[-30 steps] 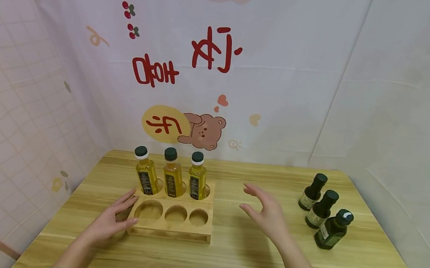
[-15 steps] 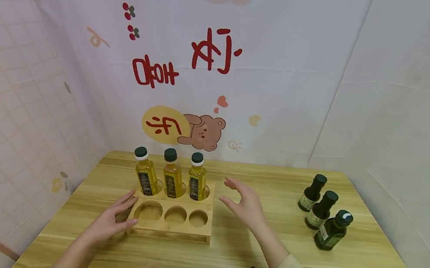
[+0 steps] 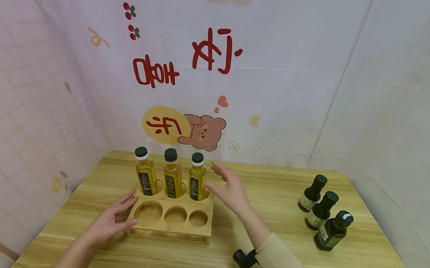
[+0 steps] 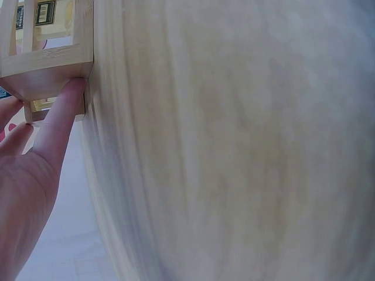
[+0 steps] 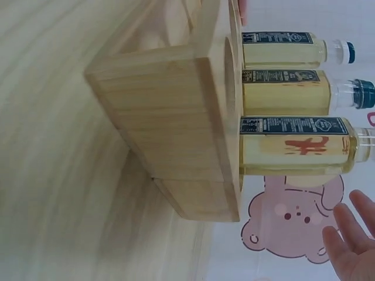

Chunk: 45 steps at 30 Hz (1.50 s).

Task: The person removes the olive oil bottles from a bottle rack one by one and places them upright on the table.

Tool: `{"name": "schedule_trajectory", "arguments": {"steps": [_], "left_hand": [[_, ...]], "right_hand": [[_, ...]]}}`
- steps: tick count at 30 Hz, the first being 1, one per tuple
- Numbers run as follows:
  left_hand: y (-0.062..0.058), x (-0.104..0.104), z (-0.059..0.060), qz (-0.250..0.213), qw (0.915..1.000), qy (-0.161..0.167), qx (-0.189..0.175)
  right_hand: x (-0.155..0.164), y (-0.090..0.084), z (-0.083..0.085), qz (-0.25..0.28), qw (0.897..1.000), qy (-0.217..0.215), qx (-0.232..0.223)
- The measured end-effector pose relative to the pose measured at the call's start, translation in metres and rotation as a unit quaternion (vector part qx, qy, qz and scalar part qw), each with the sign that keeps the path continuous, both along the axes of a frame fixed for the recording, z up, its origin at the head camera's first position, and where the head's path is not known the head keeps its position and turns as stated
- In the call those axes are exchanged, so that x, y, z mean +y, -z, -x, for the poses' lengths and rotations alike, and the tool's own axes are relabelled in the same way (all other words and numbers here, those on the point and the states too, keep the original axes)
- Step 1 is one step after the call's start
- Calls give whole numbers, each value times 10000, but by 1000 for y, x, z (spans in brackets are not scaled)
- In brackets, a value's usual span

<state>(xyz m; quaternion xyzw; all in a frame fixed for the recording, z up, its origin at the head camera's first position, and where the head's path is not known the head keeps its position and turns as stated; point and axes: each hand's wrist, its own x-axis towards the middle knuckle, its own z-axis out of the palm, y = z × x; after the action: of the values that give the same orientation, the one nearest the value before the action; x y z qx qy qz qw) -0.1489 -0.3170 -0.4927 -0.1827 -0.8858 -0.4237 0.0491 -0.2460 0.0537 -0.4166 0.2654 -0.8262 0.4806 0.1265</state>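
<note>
A two-tier wooden rack (image 3: 170,226) with round holes stands on the table. Three yellow oil bottles with dark green caps fill its back row: a left bottle (image 3: 146,179), a middle bottle (image 3: 172,181) and a right bottle (image 3: 196,183). My left hand (image 3: 105,222) rests against the rack's left end, its thumb low on the wood in the left wrist view. Beside the right bottle is my right hand (image 3: 231,191), thumb and fingers spread apart and holding nothing. In the right wrist view its fingers (image 5: 351,234) show off the near bottle's side.
Three dark bottles stand in a slanting row at the table's right: a rear bottle (image 3: 311,195), a middle one (image 3: 321,211) and a front one (image 3: 332,232). The rack's front row has three holes of differing size. A printed white cloth (image 3: 282,93) hangs behind the table.
My right hand has moved left across the table, from the open space right of the rack to beside the right oil bottle. My left hand has stayed at the rack.
</note>
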Motion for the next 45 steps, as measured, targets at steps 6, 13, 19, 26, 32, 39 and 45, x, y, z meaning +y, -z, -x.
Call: {"name": "schedule_trajectory", "arguments": {"steps": [6,13,19,26,32,39,45], "left_hand": [[-1,1,-2,-6,10000,20,48],[-1,1,-2,-47,10000,14,-22],[2,-1,-1,-151,9998,19,-113],[1,-1,-1,-34,9999,-30,-148],[-1,0,0,47,9998,-39,-172],[0,-1,0,-70,9999,11,-128],[1,-1,1,-115,9999,22,-83]], "right_hand": [[-12,-5,9,195,9992,-118,-315],[-22,-11,16,398,9979,-202,-476],[-32,-20,18,464,9970,-207,-590],[-40,-26,16,698,9955,-224,-601],[-43,-26,17,833,9944,-126,-640],[-45,-26,17,994,9926,-152,-686],[-45,-25,18,940,9930,-65,-707]]}}
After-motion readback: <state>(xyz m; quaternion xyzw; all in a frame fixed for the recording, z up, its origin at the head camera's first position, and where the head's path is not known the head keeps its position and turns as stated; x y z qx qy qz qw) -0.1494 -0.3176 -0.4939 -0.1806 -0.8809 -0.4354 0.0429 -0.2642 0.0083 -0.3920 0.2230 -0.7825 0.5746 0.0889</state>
